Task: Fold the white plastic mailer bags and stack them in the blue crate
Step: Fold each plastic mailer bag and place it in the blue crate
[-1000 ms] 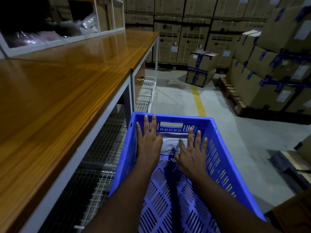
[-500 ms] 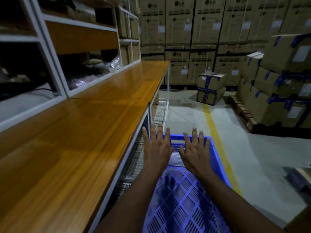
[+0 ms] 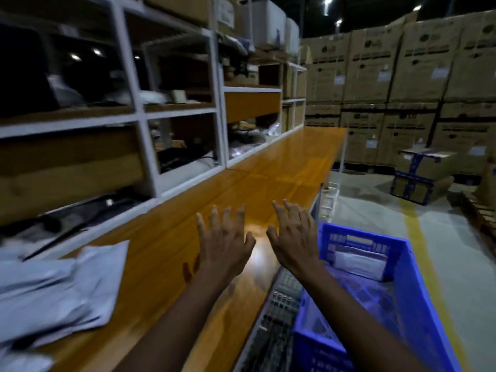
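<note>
Now the left hand (image 3: 224, 245) and right hand (image 3: 294, 237) — spread, empty — have risen from the blue crate (image 3: 410, 264), a folded mailer (image 3: 358, 265) left inside, likely heading for the unfolded mailers (image 3: 61, 291) on the bench (image 3: 281, 167).

A loose, rumpled pile of white plastic mailer bags (image 3: 53, 285) lies unfolded on the wooden table (image 3: 281, 162), at its near left end. 1 folded white bag (image 3: 358, 265) lies at the far end inside the blue crate (image 3: 416, 296), a slotted plastic bin just beside the table's right edge and lower than its top.
</note>
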`<state>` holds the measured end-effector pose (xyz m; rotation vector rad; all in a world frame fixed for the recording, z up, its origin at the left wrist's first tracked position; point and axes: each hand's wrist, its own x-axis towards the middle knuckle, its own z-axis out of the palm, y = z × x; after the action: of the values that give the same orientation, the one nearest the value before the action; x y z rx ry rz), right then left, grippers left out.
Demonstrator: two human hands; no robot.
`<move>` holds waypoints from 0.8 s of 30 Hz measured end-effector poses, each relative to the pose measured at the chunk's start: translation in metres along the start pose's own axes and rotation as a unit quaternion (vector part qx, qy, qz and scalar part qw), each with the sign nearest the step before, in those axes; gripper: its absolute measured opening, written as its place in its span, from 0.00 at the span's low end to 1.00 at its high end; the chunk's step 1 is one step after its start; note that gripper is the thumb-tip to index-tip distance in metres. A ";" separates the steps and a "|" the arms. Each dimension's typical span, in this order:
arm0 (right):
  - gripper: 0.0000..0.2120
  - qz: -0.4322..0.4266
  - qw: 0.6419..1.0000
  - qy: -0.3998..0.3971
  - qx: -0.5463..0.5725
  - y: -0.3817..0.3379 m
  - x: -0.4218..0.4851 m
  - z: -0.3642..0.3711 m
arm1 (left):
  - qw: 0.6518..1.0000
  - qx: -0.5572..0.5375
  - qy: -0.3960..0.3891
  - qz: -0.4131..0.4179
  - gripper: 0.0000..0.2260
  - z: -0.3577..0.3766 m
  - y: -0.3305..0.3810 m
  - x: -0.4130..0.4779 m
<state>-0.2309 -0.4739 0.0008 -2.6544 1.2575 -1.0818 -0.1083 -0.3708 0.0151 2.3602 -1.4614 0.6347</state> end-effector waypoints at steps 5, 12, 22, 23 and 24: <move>0.29 -0.087 0.995 -0.029 0.048 -0.108 -0.025 0.018 | 0.997 0.033 -0.007 -0.075 0.28 -0.054 -0.095 -0.053; 0.25 -0.189 0.968 -0.105 0.129 -0.226 -0.054 0.059 | 0.979 0.121 -0.058 -0.156 0.25 -0.081 -0.202 -0.123; 0.27 -0.327 0.917 -0.188 0.131 -0.310 -0.079 0.108 | 0.950 0.149 -0.139 -0.237 0.26 -0.085 -0.270 -0.164; 0.23 -0.332 0.917 -0.174 0.137 -0.310 -0.078 0.110 | 0.949 0.148 -0.143 -0.239 0.25 -0.085 -0.273 -0.166; 0.19 -0.339 0.915 -0.165 0.144 -0.310 -0.076 0.112 | 0.949 0.150 -0.140 -0.238 0.24 -0.085 -0.275 -0.168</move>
<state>0.0117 -0.2416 -0.0397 -2.9021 0.0878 -0.7090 0.0548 -0.0810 -0.0024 2.9970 -0.8613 0.4276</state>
